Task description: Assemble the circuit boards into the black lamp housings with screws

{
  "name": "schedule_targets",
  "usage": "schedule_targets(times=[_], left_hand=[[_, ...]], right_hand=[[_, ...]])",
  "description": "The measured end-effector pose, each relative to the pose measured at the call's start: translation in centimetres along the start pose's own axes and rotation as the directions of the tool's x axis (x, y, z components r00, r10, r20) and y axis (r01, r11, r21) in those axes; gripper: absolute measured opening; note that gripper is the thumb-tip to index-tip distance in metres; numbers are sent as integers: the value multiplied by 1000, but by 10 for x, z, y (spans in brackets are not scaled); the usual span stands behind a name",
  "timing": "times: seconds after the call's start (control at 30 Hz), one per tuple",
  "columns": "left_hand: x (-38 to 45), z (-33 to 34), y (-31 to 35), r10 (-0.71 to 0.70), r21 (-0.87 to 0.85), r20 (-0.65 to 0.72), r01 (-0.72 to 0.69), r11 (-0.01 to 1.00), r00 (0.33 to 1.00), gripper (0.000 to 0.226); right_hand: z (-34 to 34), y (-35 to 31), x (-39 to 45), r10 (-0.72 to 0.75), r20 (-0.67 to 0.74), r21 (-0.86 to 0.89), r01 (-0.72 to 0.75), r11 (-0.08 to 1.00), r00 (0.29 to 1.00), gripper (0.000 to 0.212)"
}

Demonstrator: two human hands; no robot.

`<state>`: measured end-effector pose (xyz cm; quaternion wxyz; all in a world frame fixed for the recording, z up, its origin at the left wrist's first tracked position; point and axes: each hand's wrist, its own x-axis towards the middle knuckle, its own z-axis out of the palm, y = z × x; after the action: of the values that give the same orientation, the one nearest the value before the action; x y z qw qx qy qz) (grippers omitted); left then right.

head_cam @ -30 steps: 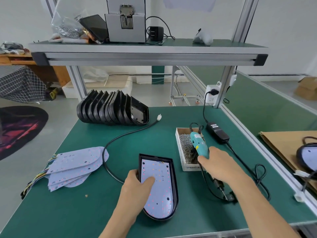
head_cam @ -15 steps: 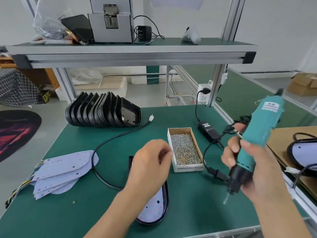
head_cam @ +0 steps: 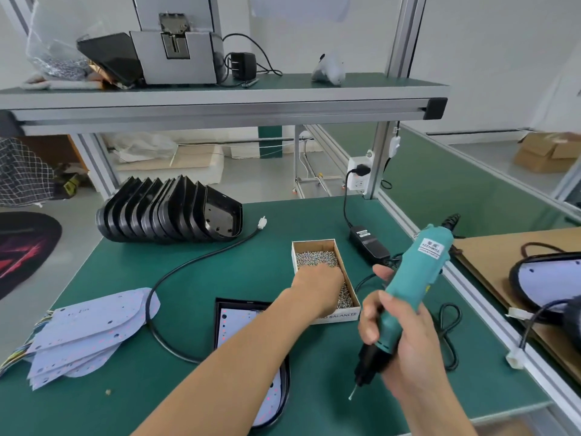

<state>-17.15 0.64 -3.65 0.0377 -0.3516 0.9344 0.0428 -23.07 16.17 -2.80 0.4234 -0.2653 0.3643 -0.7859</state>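
My left hand (head_cam: 317, 286) digs among the screws (head_cam: 317, 258) at one o'clock, grip unclear, right hand (head_cam: 405, 344) clutching the screwdriver (head_cam: 408, 294), while the housing (head_cam: 220, 313) holds its board (head_cam: 234, 319) unscrewed, with stacks waiting at ten.

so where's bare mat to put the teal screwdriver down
Bare green mat lies between the black cable loop and the cardboard screw box, and behind that box. Crowded: the near right around the coiled black cord, and the stacked white circuit boards at left.
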Motion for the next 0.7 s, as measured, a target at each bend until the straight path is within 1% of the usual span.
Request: schedule_targets(times=[0.03,0.07,0.1,0.17,0.27,0.33,0.43,0.53,0.57,0.63,0.7], left_hand=[[0,1,0,8,-2,4,-8,1000,1000,13],[1,2,-1,17,-4,6,-17,1000,1000,6],[0,2,-3,19,-10,8,-19,1000,1000,6],[0,3,-6,18,-31,18,-17,999,1000,17],[-1,6,-10,22,-68,2,-21,997,1000,18],[-2,7,-12,41,-104,-24,-43,994,999,14],[-6,10,-16,40,-231,-84,-59,971,996,3],[-10,12,-17,-24,-383,-178,-47,923,984,7],[-11,12,-17,-52,-408,-209,-38,912,976,8],[-13,12,-17,-79,-395,-247,-26,918,966,16],[-16,12,-19,-76,-380,-282,-39,924,956,23]], right_hand=[[1,0,2,-1,-6,7,1,1000,1000,31],[3,1,4,-3,-10,16,3,1000,1000,31],[4,1,6,-4,-13,27,4,1000,1000,30],[7,1,9,-7,-19,50,8,999,1000,30],[9,1,13,-4,-24,73,6,997,1000,30],[10,1,14,-8,-22,86,9,996,1000,30],[11,1,16,-17,-27,94,20,995,999,31],[13,1,16,-17,-34,100,21,995,999,31],[13,1,16,-18,-35,102,21,995,999,31],[15,1,15,-20,-38,99,24,995,999,30],[19,0,16,-23,-36,97,26,995,999,30]])
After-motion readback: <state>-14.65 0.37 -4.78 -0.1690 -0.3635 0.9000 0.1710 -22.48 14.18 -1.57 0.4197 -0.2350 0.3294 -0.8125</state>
